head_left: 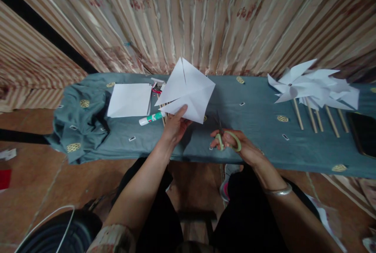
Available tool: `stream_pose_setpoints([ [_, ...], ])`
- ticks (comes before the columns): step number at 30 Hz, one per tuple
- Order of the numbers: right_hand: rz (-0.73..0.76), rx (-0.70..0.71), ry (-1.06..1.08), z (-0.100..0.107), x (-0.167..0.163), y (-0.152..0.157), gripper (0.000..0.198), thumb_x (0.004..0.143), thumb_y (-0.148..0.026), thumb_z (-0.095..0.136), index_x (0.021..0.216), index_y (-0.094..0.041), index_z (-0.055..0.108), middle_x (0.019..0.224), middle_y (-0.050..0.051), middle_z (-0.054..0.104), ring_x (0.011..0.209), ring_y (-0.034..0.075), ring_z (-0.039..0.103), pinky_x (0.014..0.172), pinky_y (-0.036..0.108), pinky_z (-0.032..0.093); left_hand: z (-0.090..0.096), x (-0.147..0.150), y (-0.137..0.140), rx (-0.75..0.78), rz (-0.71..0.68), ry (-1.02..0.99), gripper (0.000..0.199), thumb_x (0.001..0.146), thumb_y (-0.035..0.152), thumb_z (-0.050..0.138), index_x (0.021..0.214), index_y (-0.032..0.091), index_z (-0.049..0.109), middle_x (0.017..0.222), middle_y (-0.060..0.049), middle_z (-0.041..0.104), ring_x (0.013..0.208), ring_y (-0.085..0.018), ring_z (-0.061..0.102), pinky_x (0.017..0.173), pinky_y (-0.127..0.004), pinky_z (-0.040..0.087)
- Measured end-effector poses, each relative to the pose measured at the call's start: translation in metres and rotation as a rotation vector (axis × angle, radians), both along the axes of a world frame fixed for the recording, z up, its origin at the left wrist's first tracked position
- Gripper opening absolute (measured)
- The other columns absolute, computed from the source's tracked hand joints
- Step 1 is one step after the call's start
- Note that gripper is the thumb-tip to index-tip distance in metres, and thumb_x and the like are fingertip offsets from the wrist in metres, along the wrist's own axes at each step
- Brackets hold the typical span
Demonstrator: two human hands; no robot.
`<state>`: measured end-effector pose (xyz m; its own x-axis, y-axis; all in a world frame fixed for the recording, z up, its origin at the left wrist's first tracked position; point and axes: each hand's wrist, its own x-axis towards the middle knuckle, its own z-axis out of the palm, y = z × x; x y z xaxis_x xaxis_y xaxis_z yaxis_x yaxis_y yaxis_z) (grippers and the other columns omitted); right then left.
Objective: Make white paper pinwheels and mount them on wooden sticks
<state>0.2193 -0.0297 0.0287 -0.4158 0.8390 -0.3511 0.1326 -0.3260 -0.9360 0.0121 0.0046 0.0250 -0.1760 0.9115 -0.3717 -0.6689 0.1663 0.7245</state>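
Note:
My left hand (175, 124) pinches the lower edge of a square sheet of white paper (194, 84), thumb on top. Two slits run inward from the sheet's top and left corners, and its middle is uncut. In my right hand (235, 141) is a pair of scissors (222, 133) with pale green handles, fingers through the loops. The blades point up and away from me, to the right of the paper and apart from it. Beneath the paper's left side lies a glue stick (152, 118) with a green and white barrel, partly covered.
A stack of white paper (129, 100) lies left on the cloth-covered table (252, 116). Beside it are thin wooden sticks and a small red and black item (157, 87). Several paper pinwheels (308, 84) on sticks lie right, near a dark phone (362, 131). A curtain (211, 22) hangs behind.

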Motion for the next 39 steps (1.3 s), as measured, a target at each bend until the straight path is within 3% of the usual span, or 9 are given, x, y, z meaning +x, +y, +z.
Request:
stream_pose_setpoints([
  [5, 0.165, 0.014, 0.000, 0.003, -0.008, -0.006, 0.063, 0.071, -0.074, 0.062, 0.097, -0.017, 0.067, 0.078, 0.007, 0.072, 0.065, 0.015, 0.059, 0.061, 0.028, 0.045, -0.002, 0.001, 0.000, 0.020, -0.019, -0.020, 0.041, 0.071, 0.019, 0.077, 0.110, 0.022, 0.065, 0.100, -0.001, 0.073, 0.084, -0.015, 0.068, 0.075, -0.027, 0.058],
  [15, 0.176, 0.002, 0.076, -0.008, -0.017, -0.005, 0.060, 0.075, -0.066, 0.065, 0.103, -0.013, 0.068, 0.076, 0.007, 0.070, 0.065, 0.014, 0.058, 0.063, 0.027, 0.045, 0.000, 0.007, -0.002, -0.003, -0.004, -0.053, 0.029, 0.081, 0.010, 0.065, 0.108, 0.022, 0.069, 0.094, 0.001, 0.073, 0.073, -0.011, 0.065, 0.078, -0.028, 0.058],
  [23, 0.175, -0.006, 0.072, -0.008, -0.018, -0.005, 0.061, 0.073, -0.066, 0.067, 0.102, -0.013, 0.068, 0.074, 0.007, 0.069, 0.063, 0.014, 0.058, 0.061, 0.028, 0.045, -0.001, 0.008, -0.004, 0.005, -0.017, -0.103, 0.025, 0.078, 0.010, 0.069, 0.102, 0.019, 0.069, 0.085, 0.001, 0.072, 0.071, -0.011, 0.066, 0.076, -0.027, 0.058],
  [39, 0.159, 0.032, 0.083, -0.013, -0.018, -0.004, 0.058, 0.074, -0.067, 0.065, 0.099, -0.014, 0.067, 0.073, 0.005, 0.069, 0.062, 0.012, 0.058, 0.058, 0.025, 0.045, -0.002, 0.009, -0.004, -0.002, -0.017, -0.091, 0.025, 0.078, 0.011, 0.069, 0.102, 0.019, 0.070, 0.086, 0.001, 0.073, 0.071, -0.012, 0.065, 0.079, -0.029, 0.057],
])
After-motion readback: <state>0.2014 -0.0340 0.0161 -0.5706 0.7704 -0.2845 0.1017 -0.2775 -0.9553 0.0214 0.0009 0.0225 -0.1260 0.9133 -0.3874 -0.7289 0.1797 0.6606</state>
